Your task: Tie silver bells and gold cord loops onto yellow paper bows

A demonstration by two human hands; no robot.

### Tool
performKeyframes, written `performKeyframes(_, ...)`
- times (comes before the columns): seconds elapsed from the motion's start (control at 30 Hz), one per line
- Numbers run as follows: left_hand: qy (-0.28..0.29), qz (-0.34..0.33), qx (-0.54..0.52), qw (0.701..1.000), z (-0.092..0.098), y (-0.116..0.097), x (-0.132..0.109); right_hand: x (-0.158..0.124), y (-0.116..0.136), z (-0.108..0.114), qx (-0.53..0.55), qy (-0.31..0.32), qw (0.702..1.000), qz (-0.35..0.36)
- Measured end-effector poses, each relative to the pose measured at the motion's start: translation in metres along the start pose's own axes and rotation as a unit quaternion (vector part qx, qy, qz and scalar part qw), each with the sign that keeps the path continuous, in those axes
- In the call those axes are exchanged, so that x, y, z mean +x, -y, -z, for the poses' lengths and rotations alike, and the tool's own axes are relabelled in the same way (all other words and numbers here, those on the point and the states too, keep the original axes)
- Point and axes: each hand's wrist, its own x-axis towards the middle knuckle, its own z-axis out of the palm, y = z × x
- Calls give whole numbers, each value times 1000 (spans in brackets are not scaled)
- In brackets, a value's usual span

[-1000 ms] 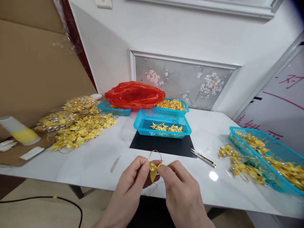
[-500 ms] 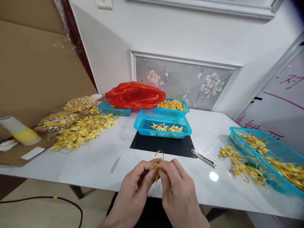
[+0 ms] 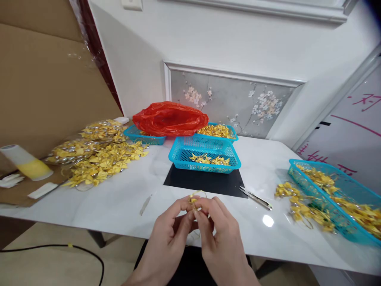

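Note:
Between my fingertips, above the table's front edge, is a small yellow ribbon ornament (image 3: 193, 200) with a loop of gold cord standing up from it. My left hand (image 3: 172, 234) pinches it from one side. From the other side my right hand (image 3: 220, 234) pinches it too, thumb tips close together. The fingers cover most of the ornament. Beyond my hands a blue basket (image 3: 205, 169) with several yellow ribbon ornaments (image 3: 210, 159) sits on a black mat (image 3: 202, 183).
Silver tweezers (image 3: 256, 198) lie right of the mat. Loose ornaments (image 3: 303, 206) lie beside a filled blue basket (image 3: 342, 210) at right. A large yellow pile (image 3: 101, 159) is at left, near a yellow-and-white roll (image 3: 26, 163). A red plastic bag (image 3: 169, 118) rests on the rear baskets.
My fingertips have drawn closer together around the ornament, and my right thumb has shifted left. The cord loop, upright before, now tilts over and the ornament's lower tip is hidden.

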Motion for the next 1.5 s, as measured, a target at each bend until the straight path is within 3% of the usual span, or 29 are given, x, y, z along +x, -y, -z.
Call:
performKeyframes(0.13, -26, -30, 66, 997, 3, 3, 1, 0, 1, -1, 10, -4, 1000, -14)
performKeyframes(0.3, -24, -23, 11, 999, 2, 4, 0, 4, 0, 3, 51, -47, 997, -30)
performKeyframes(0.57, -12, 58, -102, 993, 0, 3, 3, 7, -5, 7, 184, 10, 974, -131)
performKeyframes(0.87, 12, 32, 22, 999, 6, -4, 7, 16, -12, 10, 220, 38, 959, -174)
performKeyframes(1.0, 15, 57, -23, 998, 5, -3, 7, 20, -13, 14, 239, 44, 954, -178)
performKeyframes(1.2, 16, 108, -124, 986, 2, -1, 5, 20, -23, 20, 278, -31, 939, -199)
performKeyframes(1.5, 32, 163, -272, 948, 1, -7, 1, 32, -37, 28, 436, -135, 852, -257)
